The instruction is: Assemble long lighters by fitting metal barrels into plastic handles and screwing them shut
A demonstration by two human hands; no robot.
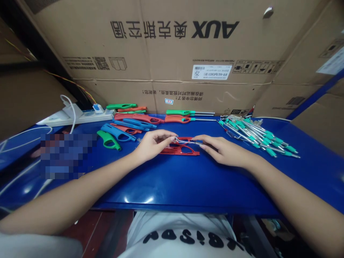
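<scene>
My left hand [159, 142] is closed, its thumb and fingertips pinching one end of thin white wires [184, 142]. My right hand [221, 148] is closed too, holding a small metal tube [199, 143] where the wires end. The wires stretch between both hands, just above two red lighter casing halves [180, 151] on the table. Part of these casings is hidden behind my left hand. To the right of my right hand lies a heap of metal lighter tubes [258, 134] with teal ends and thin wires.
Green, blue and red lighter casings [118, 132] lie at the left. Behind my hands are two lighters with tubes fitted [181, 119]. A power strip [88, 116] with white cables sits back left. A cardboard wall [166, 46] bounds the blue table [174, 182].
</scene>
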